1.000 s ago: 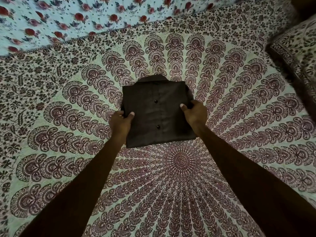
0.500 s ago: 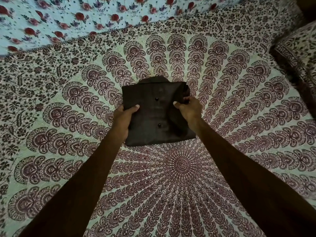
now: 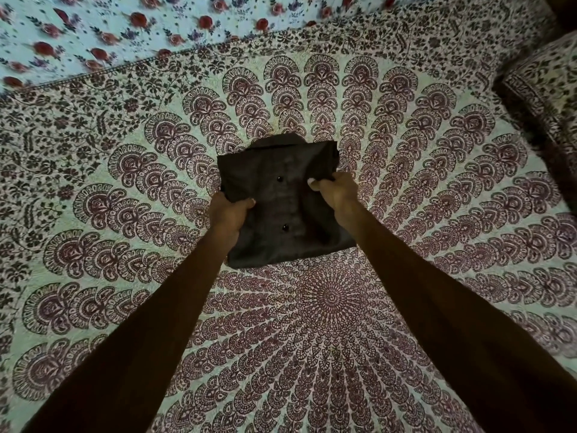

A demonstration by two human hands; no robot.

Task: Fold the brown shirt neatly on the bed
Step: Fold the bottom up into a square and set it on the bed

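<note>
Bed (image 3: 443, 220): one brown shirt (image 3: 290, 210), two hands (image 3: 229, 214) (image 3: 335, 192) gripping.

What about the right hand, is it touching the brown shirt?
Touching. Head view shows the right hand gripping the brown shirt at its edge, thumb on top.

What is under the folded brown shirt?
The mandala-print bedspread shows all round the brown shirt and presumably runs beneath it. The left hand and right hand grip its sides, thumbs on top; their fingers underneath are covered.

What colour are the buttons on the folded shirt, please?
Black; two buttons show on the brown shirt in the head view.
</note>
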